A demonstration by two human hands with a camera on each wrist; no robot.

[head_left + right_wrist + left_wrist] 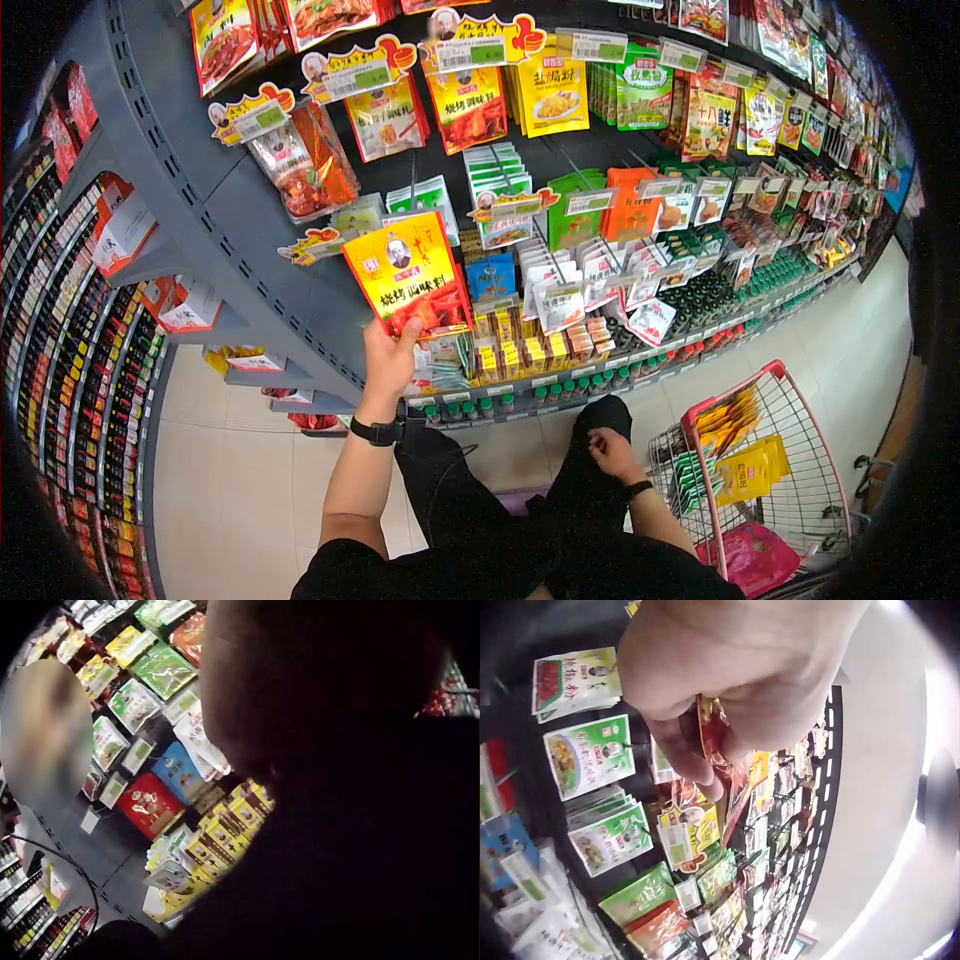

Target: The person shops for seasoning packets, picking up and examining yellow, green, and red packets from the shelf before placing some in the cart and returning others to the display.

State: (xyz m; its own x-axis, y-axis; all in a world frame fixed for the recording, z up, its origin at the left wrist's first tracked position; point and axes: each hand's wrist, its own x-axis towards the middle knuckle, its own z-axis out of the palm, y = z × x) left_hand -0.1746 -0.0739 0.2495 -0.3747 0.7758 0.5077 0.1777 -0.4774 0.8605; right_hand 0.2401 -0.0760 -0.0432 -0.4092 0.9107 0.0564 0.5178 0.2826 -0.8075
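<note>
My left hand point(390, 355) grips the lower edge of a yellow and red seasoning packet point(405, 275), held upright in front of the shelf with its printed face toward me. In the left wrist view, thumb and fingers pinch the glossy red packet point(731, 780) from both sides. A second red edge shows behind its right side in the head view. My right hand point(612, 452) rests by my right knee, fingers loosely curled around nothing. The right wrist view shows that hand only as a dark shape.
A shelf rack point(240, 200) carries hanging seasoning packets, including a red-brown one point(305, 165) and green ones point(645, 85). Small yellow boxes point(510, 357) stand low down. On the right is a wire shopping cart point(845, 490) with yellow packets point(750, 470) and a pink bag point(755, 560).
</note>
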